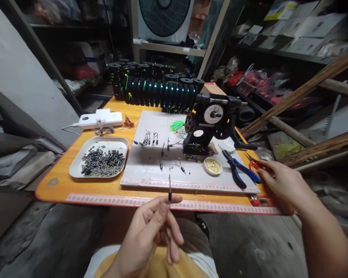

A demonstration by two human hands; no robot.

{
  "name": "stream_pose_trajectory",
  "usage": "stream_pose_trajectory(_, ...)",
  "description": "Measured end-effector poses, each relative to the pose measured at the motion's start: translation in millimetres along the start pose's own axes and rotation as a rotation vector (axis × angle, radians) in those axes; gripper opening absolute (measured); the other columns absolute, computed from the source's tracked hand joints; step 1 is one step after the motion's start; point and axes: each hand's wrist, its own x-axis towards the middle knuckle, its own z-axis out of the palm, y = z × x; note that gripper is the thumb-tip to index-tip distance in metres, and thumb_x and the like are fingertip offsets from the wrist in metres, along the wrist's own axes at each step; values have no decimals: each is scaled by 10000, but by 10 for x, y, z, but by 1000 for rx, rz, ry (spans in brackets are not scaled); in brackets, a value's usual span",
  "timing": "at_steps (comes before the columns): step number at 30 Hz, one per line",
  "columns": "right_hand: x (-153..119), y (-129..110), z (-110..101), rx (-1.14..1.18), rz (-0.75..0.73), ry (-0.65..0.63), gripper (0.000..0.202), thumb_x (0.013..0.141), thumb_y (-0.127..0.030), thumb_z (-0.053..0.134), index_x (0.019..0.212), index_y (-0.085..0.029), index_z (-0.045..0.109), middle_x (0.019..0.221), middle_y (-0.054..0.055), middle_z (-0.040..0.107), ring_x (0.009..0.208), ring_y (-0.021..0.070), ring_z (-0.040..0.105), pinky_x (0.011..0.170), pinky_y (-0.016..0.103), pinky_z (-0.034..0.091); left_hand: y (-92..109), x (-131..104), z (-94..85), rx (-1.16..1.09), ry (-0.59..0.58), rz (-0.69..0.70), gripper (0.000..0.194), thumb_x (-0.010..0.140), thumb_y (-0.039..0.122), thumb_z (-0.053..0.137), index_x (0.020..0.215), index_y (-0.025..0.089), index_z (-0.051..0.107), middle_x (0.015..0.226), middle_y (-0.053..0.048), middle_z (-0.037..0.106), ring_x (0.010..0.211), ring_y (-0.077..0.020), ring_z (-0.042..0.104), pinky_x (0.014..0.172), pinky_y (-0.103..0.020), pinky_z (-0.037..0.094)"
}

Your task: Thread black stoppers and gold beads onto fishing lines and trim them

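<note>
In front of the board's near edge, my left hand [150, 227] pinches a small black cylinder with a thin wire through it [170, 195] between thumb and index finger, the wire pointing up. At the table's right side, my right hand [274, 177] has its fingers on small red-handled pliers [253, 164]; their jaws point away from me. Beside them lie larger blue-and-black-handled pliers [237, 168]. Several similar black pieces [161, 166] lie on the white board [142, 170]. A round dish [212, 172] of small gold-coloured bits sits near the pliers.
A black winding machine with a dial [214, 113] stands on the board, black spools [162, 92] behind and left. On the left are a white tray [75, 170] of black parts and a white power strip [100, 119]. Wooden bars [316, 94] slant up at right.
</note>
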Motion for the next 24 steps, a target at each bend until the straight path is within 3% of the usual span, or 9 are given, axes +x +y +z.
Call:
stream_pose_trajectory(3, -126, -241, 4, -86, 48, 31, 96, 794, -287, 646, 704, -262, 670, 673, 79, 614, 651, 290, 591, 660, 424, 438, -11, 12, -52, 12, 14, -4, 400, 773, 529, 782, 872, 148, 710, 495, 16, 675, 319, -75, 585, 330, -112, 385)
stream_pose_trajectory(5, -272, -570, 38, -89, 69, 58, 129, 876, -318, 583, 848, -243, 684, 845, 118, 665, 785, 321, 613, 742, 471, 462, -41, 19, -78, 37, 11, -2, 385, 751, 504, 811, 790, 138, 695, 507, 11, 680, 329, -75, 594, 343, -118, 396)
stream_pose_trajectory(7, -403, -1017, 147, 9, 69, 17, 181, 921, -373, 576, 1020, -258, 676, 944, 89, 698, 766, 256, 641, 710, 406, 523, -92, 19, -94, 63, -1, 2, 388, 742, 500, 818, 769, 131, 699, 544, -10, 698, 354, -85, 614, 361, -133, 413)
stream_pose_trajectory(8, -445, -1261, 229, 134, 68, -61, 223, 965, -397, 522, 1091, -278, 662, 971, 61, 709, 715, 196, 650, 636, 328, 543, -124, 16, -101, 78, -6, 4, 394, 741, 506, 816, 765, 129, 703, 561, -20, 706, 365, -91, 622, 369, -141, 420)
stream_pose_trajectory(11, -445, -1914, 518, 1063, 339, -646, 415, 994, -470, 494, 1364, -282, 501, 1090, 79, 686, 551, 96, 626, 430, 210, 485, -224, -1, -144, 146, -13, -4, 450, 715, 564, 805, 743, 125, 711, 575, -44, 710, 380, -103, 630, 377, -152, 418)
stream_pose_trajectory(13, -373, -2184, 682, 1418, 412, -881, 419, 955, -522, 548, 1255, -230, 565, 992, 59, 687, 460, 61, 587, 359, 163, 426, -277, -10, -206, 232, -5, 21, 489, 720, 608, 776, 754, 123, 722, 583, -53, 704, 386, -103, 624, 391, -161, 429)
stream_pose_trajectory(17, -285, -2335, 858, 1484, 410, -907, 422, 925, -572, 562, 816, -165, 578, 616, -48, 551, 350, 29, 463, 318, 121, 362, -336, -1, -393, 562, 8, 135, 556, 824, 657, 636, 731, 117, 729, 615, -87, 703, 454, -141, 653, 467, -211, 497)
stream_pose_trajectory(21, -313, -2286, 944, 1381, 417, -818, 445, 916, -625, 531, 805, -193, 521, 605, -74, 502, 339, 26, 418, 301, 121, 308, -288, 12, -545, 777, -17, 113, 472, 895, 556, 595, 755, 133, 749, 633, -88, 720, 481, -146, 643, 489, -215, 495)
stream_pose_trajectory(24, -297, -2224, 977, 1244, 369, -774, 449, 938, -625, 491, 830, -193, 543, 615, -69, 511, 334, 28, 383, 306, 144, 269, -81, -11, -560, 960, -33, 180, 364, 932, 427, 571, 773, 159, 759, 597, -52, 692, 535, -142, 624, 546, -210, 494)
